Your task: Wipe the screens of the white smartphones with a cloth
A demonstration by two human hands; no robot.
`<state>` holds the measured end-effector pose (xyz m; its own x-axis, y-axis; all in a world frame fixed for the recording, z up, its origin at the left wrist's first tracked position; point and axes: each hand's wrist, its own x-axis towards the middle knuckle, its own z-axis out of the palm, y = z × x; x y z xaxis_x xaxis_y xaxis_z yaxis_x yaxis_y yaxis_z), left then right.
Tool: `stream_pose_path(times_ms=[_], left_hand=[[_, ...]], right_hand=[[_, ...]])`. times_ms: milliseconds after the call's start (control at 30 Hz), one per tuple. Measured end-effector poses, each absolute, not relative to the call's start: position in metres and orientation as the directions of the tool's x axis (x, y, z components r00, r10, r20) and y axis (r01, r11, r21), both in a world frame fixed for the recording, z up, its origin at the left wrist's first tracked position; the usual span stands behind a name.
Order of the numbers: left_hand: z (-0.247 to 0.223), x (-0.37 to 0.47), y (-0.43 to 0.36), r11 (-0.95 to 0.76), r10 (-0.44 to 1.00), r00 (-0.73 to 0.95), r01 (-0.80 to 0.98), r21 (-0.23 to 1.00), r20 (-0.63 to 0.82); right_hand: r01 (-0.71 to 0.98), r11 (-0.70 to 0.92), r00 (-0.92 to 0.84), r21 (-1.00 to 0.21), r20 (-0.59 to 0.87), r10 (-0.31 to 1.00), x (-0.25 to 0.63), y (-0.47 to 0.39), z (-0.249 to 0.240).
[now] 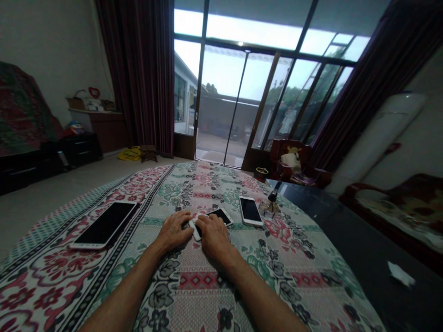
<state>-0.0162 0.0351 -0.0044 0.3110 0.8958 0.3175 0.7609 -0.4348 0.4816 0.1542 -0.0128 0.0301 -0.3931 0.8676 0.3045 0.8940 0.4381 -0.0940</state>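
Observation:
A white smartphone [224, 216] with a dark screen lies aslant on the flowered tablecloth, its middle covered by my right hand [215, 236]. My right fingers are bent over the phone and grip it. At the phone's left end, my left hand [174, 229] has its thumb and fingers closed about the corner. A second white smartphone [251, 210] lies face up, a little to the right of my right hand. Farther left is a large white-framed tablet or phone [105, 225], also face up with a dark screen.
The patterned tablecloth [200, 302] covers a round-edged table. A small glass object with a dark top [272, 203] stands at the right. Crumpled white paper [400, 274] lies on a dark surface [367, 258]. Beyond are a wooden chair [290, 161] and glass doors [226, 106].

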Motion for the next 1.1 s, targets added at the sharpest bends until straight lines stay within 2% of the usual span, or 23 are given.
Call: stream_pose_path(times_ms=[367, 467, 633, 733, 933, 1100], left_hand=[[-0.006, -0.016, 0.036, -0.412, 0.905, 0.285, 0.775, 0.479, 0.317], [-0.006, -0.015, 0.036, -0.413, 0.905, 0.288, 0.77, 0.487, 0.312], [-0.004, -0.015, 0.035, -0.427, 0.899, 0.297, 0.758, 0.494, 0.321], [-0.003, -0.016, 0.034, -0.427, 0.9, 0.304, 0.759, 0.492, 0.312], [-0.004, -0.016, 0.035, -0.428, 0.899, 0.301, 0.756, 0.495, 0.317], [-0.003, -0.016, 0.035, -0.416, 0.905, 0.298, 0.766, 0.489, 0.303]], right_hand=[[0.986, 0.158, -0.137, -0.053, 0.279, 0.95, 0.192, 0.008, 0.032], [0.98, 0.192, -0.17, -0.048, 0.288, 0.942, 0.187, 0.006, 0.031], [0.926, 0.373, -0.342, -0.054, 0.295, 0.892, 0.165, -0.007, 0.028], [0.902, 0.424, -0.384, -0.085, 0.296, 0.875, 0.155, -0.013, 0.029], [0.921, 0.377, -0.339, -0.095, 0.276, 0.899, 0.164, -0.007, 0.033], [0.975, 0.207, -0.181, -0.077, 0.254, 0.95, 0.19, 0.004, 0.038]])
